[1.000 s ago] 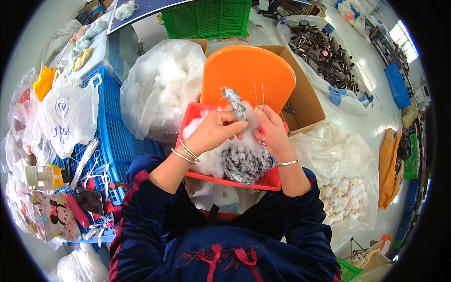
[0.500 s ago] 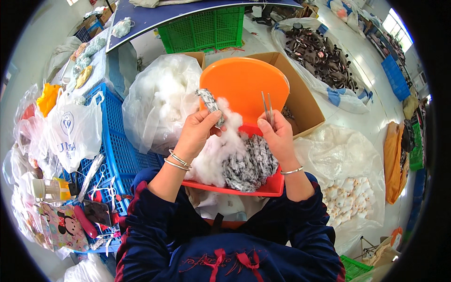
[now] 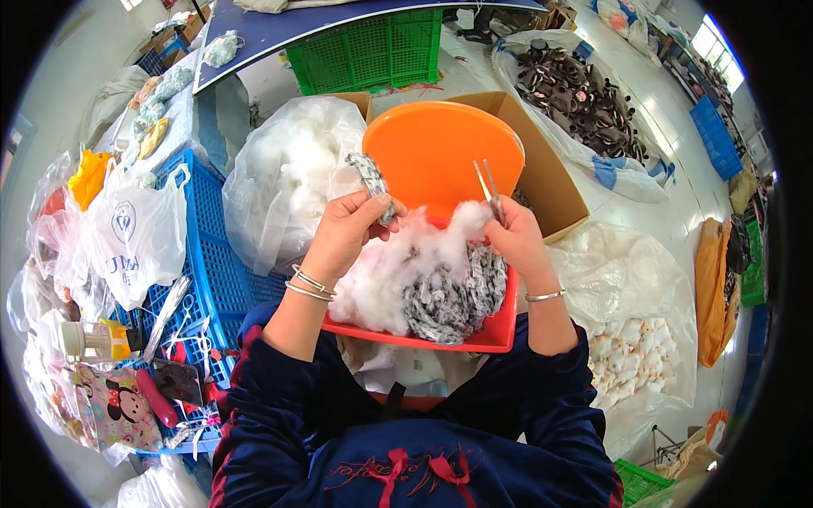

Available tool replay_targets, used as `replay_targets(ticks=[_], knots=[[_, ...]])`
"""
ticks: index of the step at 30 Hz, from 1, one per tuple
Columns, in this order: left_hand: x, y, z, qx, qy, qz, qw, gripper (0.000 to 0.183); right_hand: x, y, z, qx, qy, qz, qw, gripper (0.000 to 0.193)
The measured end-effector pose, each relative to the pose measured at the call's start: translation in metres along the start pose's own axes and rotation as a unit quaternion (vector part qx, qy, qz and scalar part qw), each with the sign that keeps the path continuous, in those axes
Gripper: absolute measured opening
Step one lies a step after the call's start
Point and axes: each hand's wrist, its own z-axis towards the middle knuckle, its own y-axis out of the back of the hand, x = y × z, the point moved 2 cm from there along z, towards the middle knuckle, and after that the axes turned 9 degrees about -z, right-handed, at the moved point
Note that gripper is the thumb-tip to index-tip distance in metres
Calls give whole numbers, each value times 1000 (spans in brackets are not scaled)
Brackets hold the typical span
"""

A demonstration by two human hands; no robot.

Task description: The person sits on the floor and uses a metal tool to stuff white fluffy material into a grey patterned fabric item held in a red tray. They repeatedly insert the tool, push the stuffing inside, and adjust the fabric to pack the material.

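My left hand [image 3: 354, 227] pinches a small grey-and-white patterned fabric piece [image 3: 369, 179] that sticks up above the fingers. In my right hand [image 3: 518, 240] are metal tweezers [image 3: 489, 188], points upward. Its fingertips also touch a tuft of white stuffing [image 3: 464, 222], which stretches from the fluffy heap. Below both hands a red scoop-shaped tray [image 3: 398, 340] with an orange upright back [image 3: 445, 148] sits over my lap. White stuffing [image 3: 370, 292] fills its left side; a pile of similar grey-and-white fabric pieces [image 3: 449, 300] lies on the right.
A clear bag of white stuffing [image 3: 292, 161] stands left of the tray, beside a blue crate [image 3: 207, 254] bearing scissors [image 3: 203, 343]. Behind the tray is a cardboard box [image 3: 550, 182]. To the right lie bags of small white pieces [image 3: 631, 356] and dark brown pieces [image 3: 576, 106].
My right hand has moved right and slightly down, and a tuft of stuffing now stretches from the heap to its fingers. My left hand shifted slightly left with the fabric piece.
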Motion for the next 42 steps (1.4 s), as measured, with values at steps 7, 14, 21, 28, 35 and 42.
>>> replay_targets(ticks=[7, 14, 21, 28, 35, 42], knots=[[15, -25, -7, 69, 76, 51, 993, 24, 11, -14, -9, 43, -11, 112, 993, 8], [25, -27, -9, 83, 93, 113, 986, 27, 7, -38, -6, 37, 56, 7, 998, 12], [16, -10, -4, -6, 39, 122, 992, 23, 4, -22, -5, 13, 61, 37, 997, 13], [-5, 4, -4, -1, -13, -63, 998, 21, -10, 8, 1, -55, 6, -229, 972, 21], [0, -5, -7, 53, 1, 178, 983, 21, 13, -9, -14, 37, 153, -81, 984, 22], [-3, -16, -11, 93, 4, 206, 974, 22, 12, -22, -19, 124, 101, -30, 987, 15]])
